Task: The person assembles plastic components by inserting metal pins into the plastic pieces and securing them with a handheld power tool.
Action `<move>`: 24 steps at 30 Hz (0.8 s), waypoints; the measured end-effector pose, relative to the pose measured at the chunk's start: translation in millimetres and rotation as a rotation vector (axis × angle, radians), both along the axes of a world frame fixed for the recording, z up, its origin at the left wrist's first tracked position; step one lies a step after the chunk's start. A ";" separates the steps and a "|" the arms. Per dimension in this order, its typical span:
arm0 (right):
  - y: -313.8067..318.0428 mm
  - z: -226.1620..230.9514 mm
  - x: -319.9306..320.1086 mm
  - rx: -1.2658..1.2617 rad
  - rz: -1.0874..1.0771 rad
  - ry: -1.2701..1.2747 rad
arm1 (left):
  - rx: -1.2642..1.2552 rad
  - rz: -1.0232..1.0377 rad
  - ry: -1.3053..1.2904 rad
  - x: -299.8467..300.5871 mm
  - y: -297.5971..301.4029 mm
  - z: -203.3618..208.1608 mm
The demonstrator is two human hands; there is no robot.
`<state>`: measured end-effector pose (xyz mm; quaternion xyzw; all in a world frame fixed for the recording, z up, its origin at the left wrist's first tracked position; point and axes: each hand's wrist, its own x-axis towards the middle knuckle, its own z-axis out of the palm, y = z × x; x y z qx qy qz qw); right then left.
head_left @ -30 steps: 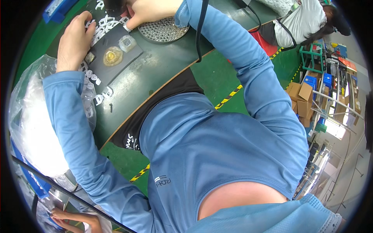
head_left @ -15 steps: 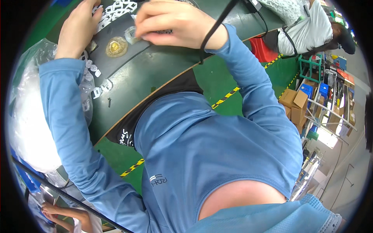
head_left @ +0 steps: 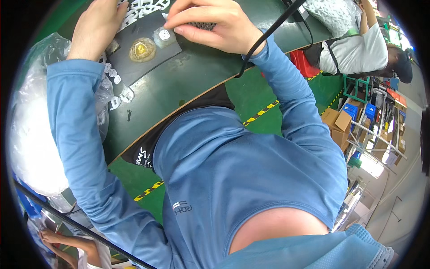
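The dark pad (head_left: 127,75) is laid flat on the green workbench (head_left: 170,85) and is taken as the reference for all positions. The yellow-centred lump (head_left: 142,49) is supported on the middle of the dark pad. The clear block (head_left: 165,42) is placed to the right of the lump, close to the right edge of the dark pad; a white piece (head_left: 164,34) with small dark spots is seen at its top.

The right hand (head_left: 215,22) is held over the right edge of the dark pad, with thumb and forefinger extended just beside the white piece. Whether anything is pinched, or contact is made, cannot be determined. The left hand (head_left: 99,31) is positioned at the far left corner of the dark pad; its fingers are partly cut off by the upper picture edge, so its grip cannot be determined.

White open links (head_left: 139,10) are heaped beyond the dark pad. A perforated metal plate (head_left: 204,25) is partly covered by the right hand, to the right of the dark pad. Small white pieces (head_left: 112,72) are scattered just beside its left edge, and two white brackets (head_left: 121,98) are set near its near corner. A large plastic bag (head_left: 38,139) with white contents is placed to the left of the dark pad.
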<state>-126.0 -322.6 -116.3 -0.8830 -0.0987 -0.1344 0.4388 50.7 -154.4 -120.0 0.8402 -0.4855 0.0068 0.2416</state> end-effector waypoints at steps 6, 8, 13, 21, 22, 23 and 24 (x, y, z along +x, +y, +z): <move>-5.6 -17.6 -3.9 -0.291 0.092 -0.340 | -0.044 -0.049 0.021 7.8 -5.0 -7.9; 1.7 -8.5 -4.2 -0.336 0.079 -0.321 | -0.048 -0.046 0.038 26.4 -1.8 -23.7; -4.8 -34.1 3.7 -0.346 0.054 -0.369 | -0.181 -0.171 0.003 71.6 0.5 -67.8; 1.6 -25.8 -18.2 -0.145 -0.108 -0.263 | -0.486 -0.196 -0.042 -36.5 0.8 19.1; 11.3 -16.6 -22.6 0.045 -0.145 -0.138 | -0.543 -0.223 -0.063 -45.4 5.2 17.5; 19.1 -8.6 -22.9 0.233 -0.169 -0.010 | -0.588 -0.243 -0.075 -51.9 11.7 15.9; 21.9 -7.6 -19.9 0.342 -0.120 -0.012 | -0.610 -0.275 -0.075 -53.5 15.8 13.9</move>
